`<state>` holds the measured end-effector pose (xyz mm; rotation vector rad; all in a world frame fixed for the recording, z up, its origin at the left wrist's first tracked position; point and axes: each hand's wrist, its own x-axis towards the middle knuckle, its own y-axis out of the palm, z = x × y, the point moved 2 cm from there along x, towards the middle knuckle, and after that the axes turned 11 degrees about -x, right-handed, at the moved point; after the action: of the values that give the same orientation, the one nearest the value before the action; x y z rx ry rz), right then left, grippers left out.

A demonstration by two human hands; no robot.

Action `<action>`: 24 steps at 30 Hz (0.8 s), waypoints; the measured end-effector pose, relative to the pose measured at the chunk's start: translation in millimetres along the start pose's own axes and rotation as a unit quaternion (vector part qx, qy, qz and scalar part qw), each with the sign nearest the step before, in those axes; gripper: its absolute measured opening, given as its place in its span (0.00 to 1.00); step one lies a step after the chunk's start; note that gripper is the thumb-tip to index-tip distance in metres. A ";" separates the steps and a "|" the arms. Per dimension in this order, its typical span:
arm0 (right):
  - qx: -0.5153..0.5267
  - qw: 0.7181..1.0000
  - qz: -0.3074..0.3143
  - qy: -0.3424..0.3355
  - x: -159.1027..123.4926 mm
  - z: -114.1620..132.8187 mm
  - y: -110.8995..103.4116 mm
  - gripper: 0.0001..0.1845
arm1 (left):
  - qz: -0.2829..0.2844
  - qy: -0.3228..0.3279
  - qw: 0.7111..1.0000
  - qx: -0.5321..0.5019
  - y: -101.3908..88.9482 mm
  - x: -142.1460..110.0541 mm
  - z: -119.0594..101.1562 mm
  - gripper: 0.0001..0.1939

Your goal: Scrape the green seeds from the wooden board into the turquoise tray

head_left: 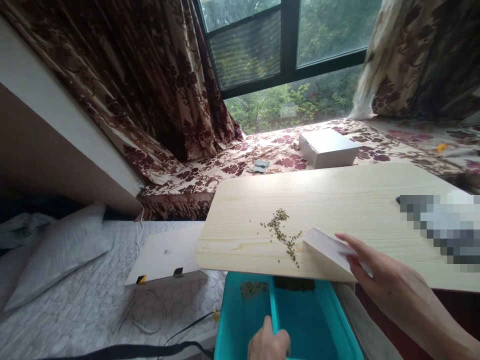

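Observation:
My right hand (378,272) pinches a white card (330,247), tilted with its lower edge at the light wooden tabletop (348,200). Just left of the card lies a scattered trail of small greenish-brown grains (279,230). Below the front edge of the board is a teal bin (339,320), split lengthwise by a teal bar. My left hand (268,340) is closed around the near part of that bar. Dark specks (254,289) show in the bin's left side, and a dark patch is at the far end of its right side, partly under the board.
A white box (165,255) with black-and-yellow tape lies on the quilted bed (75,280), near a pillow (62,255) and cables. Another box (328,147) rests on the floral window seat, beside a small grey packet (260,166). A pixelated object (442,225) occupies the board's right side.

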<state>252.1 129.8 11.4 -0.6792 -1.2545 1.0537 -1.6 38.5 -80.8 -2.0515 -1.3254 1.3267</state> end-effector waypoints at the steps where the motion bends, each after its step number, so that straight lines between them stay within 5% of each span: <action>1: 0.000 1.000 0.003 0.001 0.2 2.5 0.3 0.20 | 0.005 -0.001 1.000 0.008 -1.6 -0.4 0.1 0.07; 6: 0.070 0.997 0.007 0.024 -0.7 0.7 5.5 0.12 | 0.009 0.004 0.998 0.068 -14.2 -6.3 -5.3 0.10; 13: 0.202 0.976 0.022 0.074 -2.4 -14.2 16.0 0.14 | -0.091 0.046 0.992 0.068 -45.3 -32.7 -28.2 0.13; 24: 0.231 0.970 0.046 0.057 7.7 16.0 6.5 0.16 | -0.133 0.080 0.986 0.061 -31.8 -39.2 -30.5 0.15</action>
<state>234.8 137.3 12.5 -0.4315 -0.8394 1.3086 3.4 26.4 -23.2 -1.7864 -1.3556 1.0743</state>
